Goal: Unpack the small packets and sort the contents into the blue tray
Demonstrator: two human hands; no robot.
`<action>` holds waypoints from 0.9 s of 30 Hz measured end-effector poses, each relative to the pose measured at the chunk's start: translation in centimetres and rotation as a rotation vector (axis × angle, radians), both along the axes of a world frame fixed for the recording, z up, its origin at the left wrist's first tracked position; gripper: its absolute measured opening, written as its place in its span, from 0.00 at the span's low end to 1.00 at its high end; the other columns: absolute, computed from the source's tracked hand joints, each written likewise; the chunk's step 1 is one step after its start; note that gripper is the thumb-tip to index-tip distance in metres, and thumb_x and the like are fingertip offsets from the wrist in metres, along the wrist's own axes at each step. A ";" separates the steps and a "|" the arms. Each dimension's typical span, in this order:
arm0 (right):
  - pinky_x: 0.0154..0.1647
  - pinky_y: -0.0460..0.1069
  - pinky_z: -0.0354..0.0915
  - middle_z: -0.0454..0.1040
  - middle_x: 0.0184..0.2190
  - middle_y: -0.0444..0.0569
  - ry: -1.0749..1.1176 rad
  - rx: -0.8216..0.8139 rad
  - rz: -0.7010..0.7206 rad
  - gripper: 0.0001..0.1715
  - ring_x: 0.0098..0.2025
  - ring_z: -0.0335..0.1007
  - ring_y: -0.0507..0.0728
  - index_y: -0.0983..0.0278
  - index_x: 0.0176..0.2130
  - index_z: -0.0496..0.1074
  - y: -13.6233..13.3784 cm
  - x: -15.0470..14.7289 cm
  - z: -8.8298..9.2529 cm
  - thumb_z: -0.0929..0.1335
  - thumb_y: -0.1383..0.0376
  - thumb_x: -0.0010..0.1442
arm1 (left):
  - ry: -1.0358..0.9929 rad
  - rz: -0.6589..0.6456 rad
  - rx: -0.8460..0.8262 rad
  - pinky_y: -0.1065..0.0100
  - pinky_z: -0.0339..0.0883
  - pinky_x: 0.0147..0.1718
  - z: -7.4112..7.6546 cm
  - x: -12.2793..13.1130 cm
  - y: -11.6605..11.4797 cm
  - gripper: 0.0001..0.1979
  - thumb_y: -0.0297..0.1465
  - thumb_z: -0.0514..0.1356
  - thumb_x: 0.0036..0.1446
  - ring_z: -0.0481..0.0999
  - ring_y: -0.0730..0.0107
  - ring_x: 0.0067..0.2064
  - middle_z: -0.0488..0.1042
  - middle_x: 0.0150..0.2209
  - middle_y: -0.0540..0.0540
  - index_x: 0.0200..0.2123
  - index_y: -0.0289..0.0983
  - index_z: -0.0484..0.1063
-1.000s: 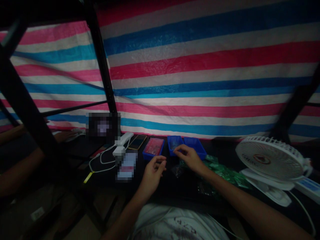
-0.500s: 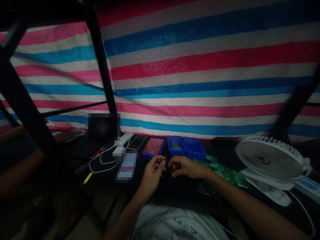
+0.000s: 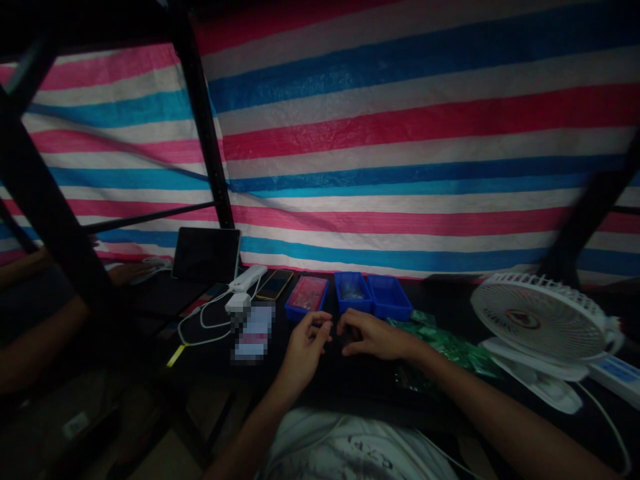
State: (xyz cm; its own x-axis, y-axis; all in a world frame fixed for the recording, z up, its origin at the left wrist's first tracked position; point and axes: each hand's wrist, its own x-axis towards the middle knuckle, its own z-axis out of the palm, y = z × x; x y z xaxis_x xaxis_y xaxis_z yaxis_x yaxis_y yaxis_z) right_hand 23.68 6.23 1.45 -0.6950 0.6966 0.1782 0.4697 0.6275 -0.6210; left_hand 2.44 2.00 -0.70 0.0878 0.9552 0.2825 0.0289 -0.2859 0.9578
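My left hand is held just above the dark tabletop, its thumb and fingers curled close together. Anything in that pinch is too small and dark to make out. Facing it across a small gap, my right hand has bent fingers, with the thumb apart from the index finger and nothing visible between them. Just beyond my left fingers is a blue bin with a pink-red lining or packet and small pieces in it. A second blue bin holds clear, greyish items. To its right sits a third blue bin.
Green plastic packets lie beside my right forearm, near a white clip fan. To the left are a phone, a white power strip with cables, and a tablet. Another person's arm is beyond the black post.
My right hand has shifted very slightly, its fingers a little more bent. My left hand and the bins are where they were.
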 end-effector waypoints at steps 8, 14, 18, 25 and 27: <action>0.31 0.45 0.58 0.68 0.32 0.42 0.008 -0.061 0.032 0.09 0.32 0.63 0.52 0.63 0.43 0.74 0.0 -0.4 -0.1 0.73 0.64 0.62 | -0.004 -0.012 0.013 0.74 0.65 0.25 -0.5 0.0 0.4 0.15 0.41 0.61 0.62 0.76 0.68 0.35 0.77 0.40 0.44 0.46 0.37 0.74; 0.38 0.47 0.61 0.68 0.40 0.46 -0.005 0.057 0.059 0.07 0.38 0.66 0.53 0.63 0.40 0.73 -0.3 -0.3 0.2 0.72 0.63 0.63 | 0.002 -0.002 -0.006 0.74 0.65 0.25 -0.2 0.0 0.1 0.16 0.41 0.61 0.62 0.77 0.68 0.34 0.77 0.42 0.43 0.47 0.37 0.74; 0.35 0.46 0.61 0.69 0.38 0.45 0.005 0.039 0.047 0.11 0.36 0.65 0.53 0.63 0.44 0.72 -0.1 -0.3 -0.1 0.73 0.63 0.61 | 0.000 -0.014 0.004 0.74 0.65 0.25 -0.2 0.0 0.2 0.15 0.41 0.61 0.62 0.77 0.68 0.35 0.77 0.40 0.44 0.46 0.37 0.74; 0.34 0.46 0.60 0.70 0.34 0.45 0.017 0.035 0.054 0.07 0.33 0.65 0.53 0.64 0.40 0.73 -0.1 -0.4 -0.2 0.68 0.63 0.67 | -0.019 -0.001 -0.017 0.74 0.64 0.25 0.1 0.1 -0.1 0.16 0.42 0.62 0.60 0.76 0.68 0.34 0.77 0.38 0.44 0.46 0.37 0.75; 0.35 0.47 0.60 0.70 0.34 0.45 0.023 0.063 0.047 0.08 0.34 0.65 0.54 0.64 0.38 0.72 -0.2 -0.4 -0.1 0.67 0.62 0.68 | -0.019 0.005 -0.024 0.74 0.64 0.25 0.2 0.1 -0.1 0.17 0.42 0.63 0.60 0.76 0.68 0.33 0.77 0.39 0.44 0.46 0.37 0.75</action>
State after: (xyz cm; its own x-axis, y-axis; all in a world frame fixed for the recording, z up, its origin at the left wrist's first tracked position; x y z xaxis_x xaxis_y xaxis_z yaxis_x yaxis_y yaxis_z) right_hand 23.27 6.06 1.30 -0.7215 0.6504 0.2376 0.4248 0.6868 -0.5898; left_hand 2.54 1.90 -0.53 0.0775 0.9622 0.2612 0.0120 -0.2628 0.9648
